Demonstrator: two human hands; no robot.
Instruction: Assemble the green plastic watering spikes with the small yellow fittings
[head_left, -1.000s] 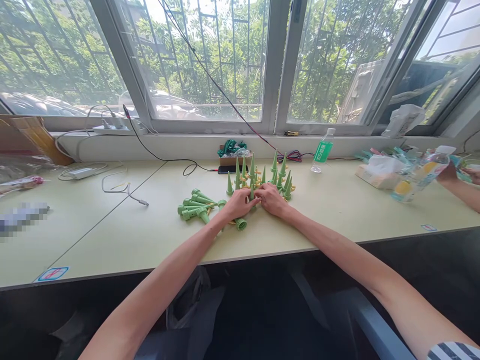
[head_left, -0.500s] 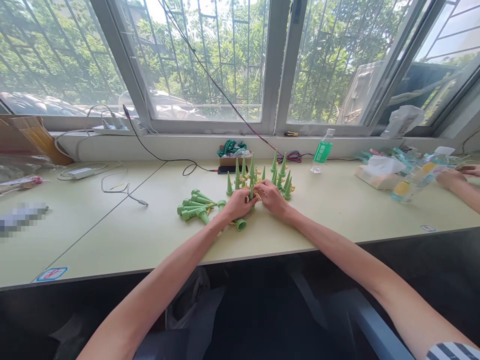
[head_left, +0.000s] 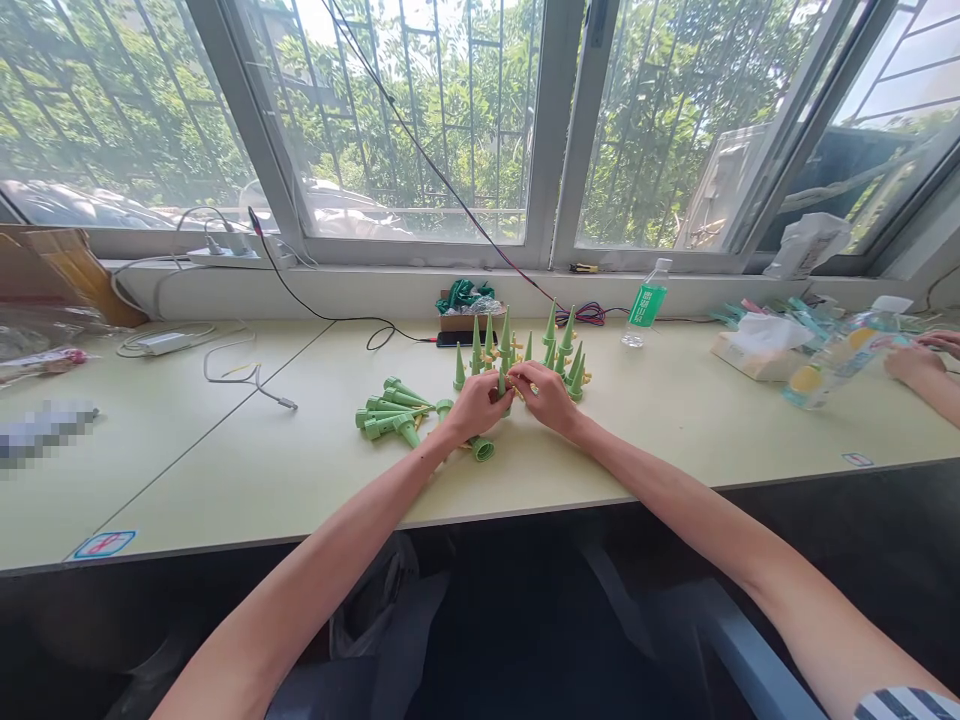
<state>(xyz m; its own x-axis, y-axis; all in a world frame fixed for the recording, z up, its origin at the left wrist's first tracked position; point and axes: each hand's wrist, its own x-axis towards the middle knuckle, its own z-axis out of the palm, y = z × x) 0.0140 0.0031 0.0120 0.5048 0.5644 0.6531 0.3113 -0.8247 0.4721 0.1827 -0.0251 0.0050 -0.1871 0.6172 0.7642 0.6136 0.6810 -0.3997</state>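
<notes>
My left hand (head_left: 480,403) is closed round a green plastic watering spike (head_left: 502,381), which stands point up. Facing it, my right hand (head_left: 546,393) pinches at the spike's side, where a small yellow valve partly shows between the fingertips. Just behind both hands, several green spikes with yellow valves stand upright in a group (head_left: 564,350). A pile of loose green spikes (head_left: 386,410) lies left of my left hand. One spike with its open threaded end (head_left: 484,449) toward me lies by my left wrist, partly hidden by it.
Behind the upright spikes are a phone (head_left: 457,339) and a small box (head_left: 471,312). A green-labelled bottle (head_left: 646,303) stands at the back right. Farther right are a tissue box (head_left: 757,352), a tilted bottle (head_left: 844,355) and another person's hands (head_left: 919,362). Cables (head_left: 255,385) lie left.
The view has shifted very slightly. Both my hands stay at the same spike, with only small finger movement. The other person's hands at the far right have moved a little to the right.
</notes>
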